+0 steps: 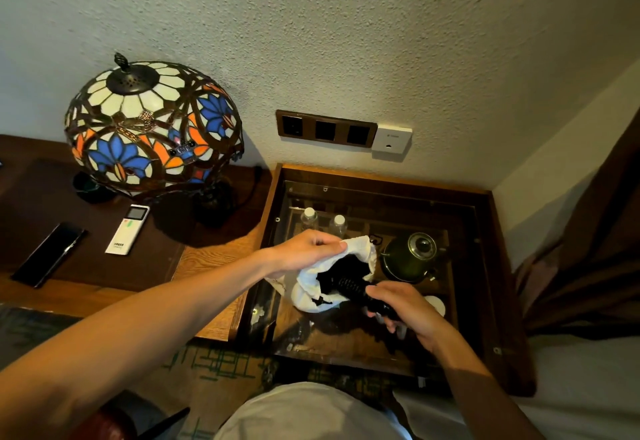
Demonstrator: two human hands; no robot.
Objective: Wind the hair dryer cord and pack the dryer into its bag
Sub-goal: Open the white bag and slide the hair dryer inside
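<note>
1. A kettle [410, 259] and two water bottles [309, 218] sit under the glass-topped desk [381, 349], near your hands at lower centre.
2. Your left hand [304, 252] pinches the white bag [311, 287] rim.
3. Your right hand [408, 311] fingers grip the black hair dryer [349, 287], its long axis slanting up-left into the bag mouth.

A: Any readable text? We check the white remote [127, 230] on the desk first.

B: We see a small printed label near its lower end, dark characters, too small to read. Its screen shows nothing legible.

A: The white wall plate [391, 139] beside the switches?

B: A faint grey mark near its top; we cannot read it.
</note>
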